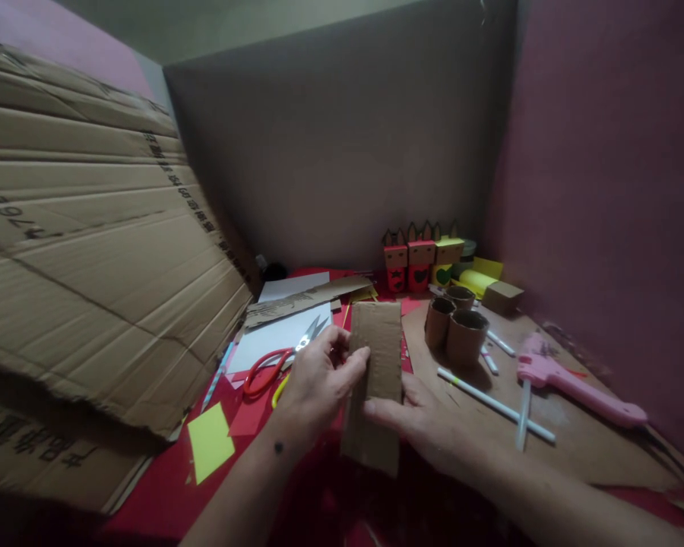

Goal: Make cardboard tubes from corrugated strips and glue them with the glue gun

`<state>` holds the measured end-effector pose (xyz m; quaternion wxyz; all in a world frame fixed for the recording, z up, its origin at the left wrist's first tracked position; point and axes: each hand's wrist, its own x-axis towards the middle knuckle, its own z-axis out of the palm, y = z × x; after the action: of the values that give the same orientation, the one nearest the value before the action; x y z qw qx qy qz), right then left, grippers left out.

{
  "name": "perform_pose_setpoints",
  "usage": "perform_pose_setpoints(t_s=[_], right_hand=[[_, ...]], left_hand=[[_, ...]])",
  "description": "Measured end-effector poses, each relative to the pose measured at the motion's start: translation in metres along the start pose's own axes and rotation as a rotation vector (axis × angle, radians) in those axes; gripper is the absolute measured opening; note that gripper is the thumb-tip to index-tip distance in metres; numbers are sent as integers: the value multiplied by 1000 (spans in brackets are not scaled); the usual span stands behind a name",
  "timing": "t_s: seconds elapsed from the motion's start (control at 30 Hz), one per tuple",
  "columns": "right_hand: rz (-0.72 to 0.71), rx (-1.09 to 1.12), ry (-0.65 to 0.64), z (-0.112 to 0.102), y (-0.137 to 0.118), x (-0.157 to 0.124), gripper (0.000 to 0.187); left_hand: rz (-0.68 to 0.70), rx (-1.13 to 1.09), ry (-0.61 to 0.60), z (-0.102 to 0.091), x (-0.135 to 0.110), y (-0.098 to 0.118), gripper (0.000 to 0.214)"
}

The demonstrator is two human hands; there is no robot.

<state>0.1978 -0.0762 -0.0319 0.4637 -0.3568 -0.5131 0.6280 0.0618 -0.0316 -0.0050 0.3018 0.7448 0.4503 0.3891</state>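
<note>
A long brown cardboard strip (379,334) is held upright between my two hands, in the middle of the view. My left hand (319,376) grips its left edge, the thumb lying over the front face. From the right, my right hand (425,422) grips the lower right edge, its thumb also on the front. The fingers behind the strip are partly hidden. Just left of the strip, red-handled scissors (269,372) lie with blades apart on white paper (262,342). Three brown cardboard tubes (466,338) stand together on the right.
A big cardboard sheet (91,251) leans at the left. Yellow paper (210,442) lies on the red tabletop. On a brown board (575,456) rest a pink glue gun (581,384) and a white stick (495,405). Red and yellow tube figures (420,266) stand at the back.
</note>
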Motion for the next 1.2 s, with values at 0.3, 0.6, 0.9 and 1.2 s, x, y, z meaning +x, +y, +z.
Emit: perform_pose_setpoints(t_s=[0.3,0.6,0.9,1.2], right_hand=[[-195,216,92,-16,7,10,18],[-222,84,60,-11,4,13,20],[-273,-215,173,-9,8,8,20],[-222,7,91,-8,10,12,23]], left_hand=[[157,466,-117,-9,-1,6,10],[377,779,30,8,-4,3,14],[441,1178,-140,12,-5,28,14],[480,770,34,11,8,10,11]])
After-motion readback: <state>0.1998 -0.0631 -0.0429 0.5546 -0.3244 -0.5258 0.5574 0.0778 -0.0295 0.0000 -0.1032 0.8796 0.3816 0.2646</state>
